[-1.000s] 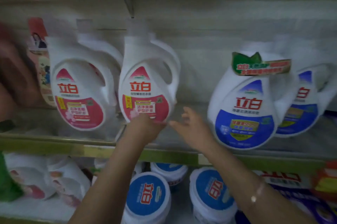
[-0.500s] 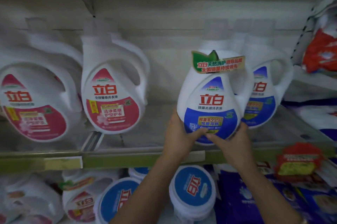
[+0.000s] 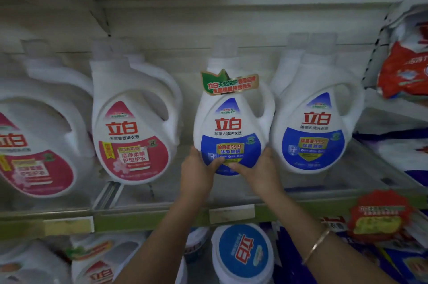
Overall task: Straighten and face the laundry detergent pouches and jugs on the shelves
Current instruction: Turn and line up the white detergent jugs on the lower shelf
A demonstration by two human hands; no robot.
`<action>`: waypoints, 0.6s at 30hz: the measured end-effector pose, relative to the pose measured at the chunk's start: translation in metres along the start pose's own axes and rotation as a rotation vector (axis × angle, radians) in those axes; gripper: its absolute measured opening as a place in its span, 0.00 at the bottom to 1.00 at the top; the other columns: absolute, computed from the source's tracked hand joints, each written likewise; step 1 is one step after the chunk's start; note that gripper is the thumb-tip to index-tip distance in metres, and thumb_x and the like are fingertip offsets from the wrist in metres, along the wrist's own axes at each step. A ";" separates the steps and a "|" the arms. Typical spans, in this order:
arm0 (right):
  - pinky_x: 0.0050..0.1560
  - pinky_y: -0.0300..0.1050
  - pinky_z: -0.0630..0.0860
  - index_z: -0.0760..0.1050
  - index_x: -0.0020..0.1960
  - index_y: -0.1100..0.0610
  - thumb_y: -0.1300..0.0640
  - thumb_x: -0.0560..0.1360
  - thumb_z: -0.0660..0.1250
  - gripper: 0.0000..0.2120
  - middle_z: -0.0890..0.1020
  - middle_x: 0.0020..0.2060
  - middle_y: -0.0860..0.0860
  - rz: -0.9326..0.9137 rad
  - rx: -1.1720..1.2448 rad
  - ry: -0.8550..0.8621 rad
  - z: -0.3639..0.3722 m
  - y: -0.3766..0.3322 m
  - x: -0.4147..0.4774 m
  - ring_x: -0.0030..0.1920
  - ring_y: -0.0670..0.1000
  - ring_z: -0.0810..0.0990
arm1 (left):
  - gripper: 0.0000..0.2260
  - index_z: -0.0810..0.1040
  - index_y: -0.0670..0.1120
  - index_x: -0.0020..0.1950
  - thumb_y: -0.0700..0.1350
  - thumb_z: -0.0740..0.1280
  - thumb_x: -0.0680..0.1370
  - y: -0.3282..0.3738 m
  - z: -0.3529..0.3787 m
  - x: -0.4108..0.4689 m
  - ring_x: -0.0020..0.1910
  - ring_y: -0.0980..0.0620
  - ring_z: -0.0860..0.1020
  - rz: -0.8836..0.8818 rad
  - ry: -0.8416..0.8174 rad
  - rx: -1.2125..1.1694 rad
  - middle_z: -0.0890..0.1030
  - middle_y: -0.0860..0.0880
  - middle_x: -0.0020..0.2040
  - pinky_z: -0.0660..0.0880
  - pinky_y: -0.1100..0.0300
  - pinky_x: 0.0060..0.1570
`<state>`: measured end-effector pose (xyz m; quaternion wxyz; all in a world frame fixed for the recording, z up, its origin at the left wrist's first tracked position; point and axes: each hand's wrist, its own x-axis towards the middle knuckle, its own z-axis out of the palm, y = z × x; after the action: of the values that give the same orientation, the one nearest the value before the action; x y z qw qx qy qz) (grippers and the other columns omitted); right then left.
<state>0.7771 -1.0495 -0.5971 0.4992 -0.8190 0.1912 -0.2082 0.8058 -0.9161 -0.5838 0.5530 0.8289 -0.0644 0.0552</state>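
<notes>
**Two hands on the base of a blue-label jug**

Nearest the camera, both forearms reach up toward the blue-label jug, and a thin bracelet sits on the right wrist. Directly below the jug, on the lower shelf, is a tub with a round blue lid. The green shelf edge runs just below the jug's base.

The left hand is curled round the jug's lower left side. The right hand mirrors it on the lower right, and both thumbs lie across the front of the label, close together. The jug stands upright with its label square to the front and its handle on its right. A card neck tag sits at its shoulder. The hands hide the base, so I cannot tell whether it rests fully on the shelf.

If full, the jug is probably heavy, with liquid that shifts. Its walls look stiff, smooth and likely slick. The low two-sided hold should suit sliding or swivelling, while a lift would be safer by the handle. The neck tag looks flimsy and is best left alone.

Just right of the jug, a second blue-label jug faces front with another behind it. To its left, across a gap, stands a pink-label jug. Far to its right lie red-and-white pouches. Behind the jug is the pale back panel.
</notes>
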 end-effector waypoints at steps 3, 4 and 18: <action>0.50 0.45 0.79 0.68 0.64 0.56 0.51 0.65 0.77 0.32 0.79 0.57 0.51 -0.022 0.000 -0.024 0.012 0.002 0.020 0.55 0.50 0.80 | 0.19 0.70 0.42 0.60 0.49 0.70 0.74 -0.002 0.008 0.016 0.46 0.57 0.75 -0.030 0.022 0.020 0.79 0.46 0.59 0.67 0.73 0.30; 0.51 0.47 0.79 0.68 0.64 0.56 0.51 0.65 0.77 0.32 0.79 0.57 0.51 -0.025 0.009 -0.022 0.016 0.002 0.027 0.55 0.50 0.80 | 0.19 0.70 0.42 0.60 0.50 0.69 0.74 -0.002 0.011 0.021 0.47 0.56 0.76 -0.028 0.028 0.021 0.79 0.46 0.59 0.68 0.73 0.30; 0.45 0.43 0.73 0.66 0.63 0.63 0.44 0.74 0.66 0.28 0.78 0.58 0.57 0.032 -0.451 0.009 0.036 0.004 0.080 0.57 0.56 0.79 | 0.23 0.70 0.38 0.61 0.51 0.70 0.74 -0.010 0.044 0.090 0.55 0.44 0.79 -0.023 0.075 0.074 0.79 0.42 0.59 0.74 0.57 0.46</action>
<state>0.8631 -1.0663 -0.6037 0.3057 -0.9060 0.2479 -0.1558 0.8971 -0.9567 -0.5953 0.5247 0.8467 -0.0320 0.0825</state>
